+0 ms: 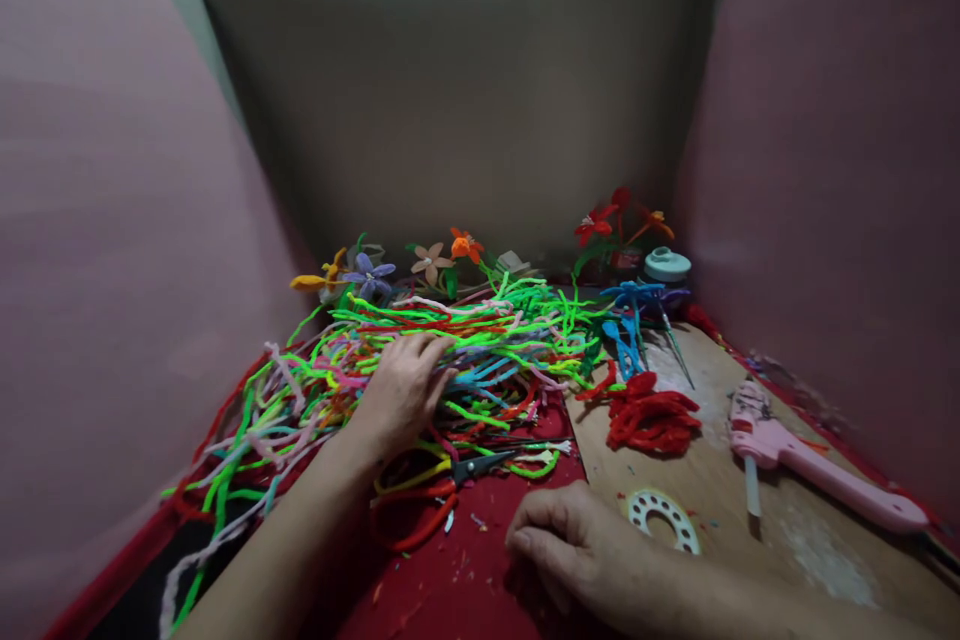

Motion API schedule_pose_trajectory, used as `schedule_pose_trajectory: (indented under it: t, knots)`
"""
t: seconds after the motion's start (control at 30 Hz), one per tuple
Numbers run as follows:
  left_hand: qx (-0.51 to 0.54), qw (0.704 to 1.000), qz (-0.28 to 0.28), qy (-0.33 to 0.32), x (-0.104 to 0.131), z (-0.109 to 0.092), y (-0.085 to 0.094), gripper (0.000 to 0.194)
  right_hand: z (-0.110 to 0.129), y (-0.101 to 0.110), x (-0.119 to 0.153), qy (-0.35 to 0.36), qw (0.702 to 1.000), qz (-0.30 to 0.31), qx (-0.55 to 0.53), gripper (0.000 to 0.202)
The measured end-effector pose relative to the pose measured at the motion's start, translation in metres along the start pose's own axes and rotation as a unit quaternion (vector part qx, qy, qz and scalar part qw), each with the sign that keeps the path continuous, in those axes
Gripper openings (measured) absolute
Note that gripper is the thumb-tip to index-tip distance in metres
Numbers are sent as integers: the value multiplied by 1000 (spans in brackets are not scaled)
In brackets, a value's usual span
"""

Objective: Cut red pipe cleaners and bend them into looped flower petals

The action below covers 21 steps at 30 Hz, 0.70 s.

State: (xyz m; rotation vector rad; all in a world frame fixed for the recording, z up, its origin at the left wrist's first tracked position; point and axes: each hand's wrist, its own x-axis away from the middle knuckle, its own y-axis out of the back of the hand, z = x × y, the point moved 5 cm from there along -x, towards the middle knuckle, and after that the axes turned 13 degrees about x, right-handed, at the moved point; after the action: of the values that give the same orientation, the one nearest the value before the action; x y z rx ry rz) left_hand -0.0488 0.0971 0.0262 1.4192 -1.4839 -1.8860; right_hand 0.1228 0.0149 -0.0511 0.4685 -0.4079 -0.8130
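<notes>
A large tangled heap of fuzzy pipe cleaners, mostly green with red, pink, yellow and blue, spreads over the back of the red cloth. My left hand rests on the heap, its fingers bent down among the strands; what they hold, if anything, is hidden. Scissors with red and yellow handles lie below that hand, blades pointing right. Near the front, my right hand is curled closed over the cloth, and its palm is hidden. A white ring with holes lies just right of it.
A pink glue gun lies on the wooden board at the right. Red looped pieces and blue flowers are on the board's left part. Finished flowers stand along the back, near a pale blue lidded container.
</notes>
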Motion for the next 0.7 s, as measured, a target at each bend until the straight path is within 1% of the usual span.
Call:
schedule_pose_trajectory:
  t: [0.1, 0.2, 0.27, 0.33, 0.37, 0.43, 0.5, 0.53, 0.57, 0.63, 0.7]
  knots:
    - [27, 998, -58, 0, -3, 3, 8, 39, 2, 1, 2, -1, 1000, 2, 0, 23]
    - [57, 994, -91, 0, -4, 5, 18, 42, 3, 1, 3, 0, 1000, 11, -20, 23]
    - [68, 992, -110, 3, -2, 3, 29, 35, 3, 0, 3, -1, 999, 16, -38, 23]
    - [78, 990, -116, -4, 1, -3, 41, 20, 2, 0, 2, 2, 999, 16, -48, 23]
    - [91, 990, -104, -15, 2, -7, 44, 14, 2, 0, 2, 4, 999, 16, -49, 23]
    - [119, 991, -31, -52, 6, -16, 44, 12, 1, 0, 1, 10, 999, 17, -46, 24]
    - [117, 988, 57, -80, 10, -20, 35, 12, 0, -1, 1, 14, 999, 21, -43, 24]
    - [102, 988, 85, -82, 12, -19, 30, 12, -1, -1, 1, 14, 999, 22, -43, 24]
    - [84, 988, 100, -77, 14, -16, 24, 12, -1, -1, 1, 14, 999, 21, -45, 24]
    - [60, 992, 97, -54, 17, -6, 16, 14, 0, -1, 4, 12, 998, 21, -50, 23]
    - [63, 992, 104, -43, 18, 0, 9, 15, 5, 1, 8, 20, 998, 19, -55, 22]
